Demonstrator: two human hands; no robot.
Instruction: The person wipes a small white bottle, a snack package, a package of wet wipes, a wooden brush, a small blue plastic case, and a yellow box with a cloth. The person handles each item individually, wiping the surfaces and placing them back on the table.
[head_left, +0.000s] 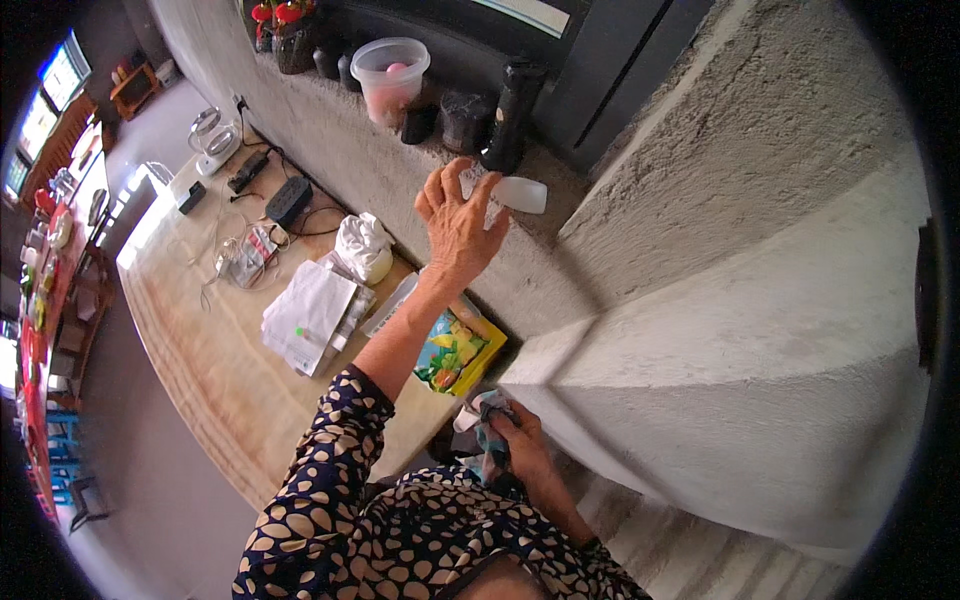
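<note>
Head view shows me the bench (220,360) at left and a ledge (566,188) far off. By the ledge, the left hand (462,232) has bent fingers; nearer, the right hand (527,450) grips a crumpled cloth (490,440). A white object (525,196) is at the left fingertips; whether held, I cannot tell.

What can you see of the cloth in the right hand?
The cloth looks like soft fabric, pale teal with darker and whitish patches. It is crumpled, bunched in the fingers of the right hand, with a loose part toward the spotted garment. It shows near the table corner; the hand hides some.
</note>
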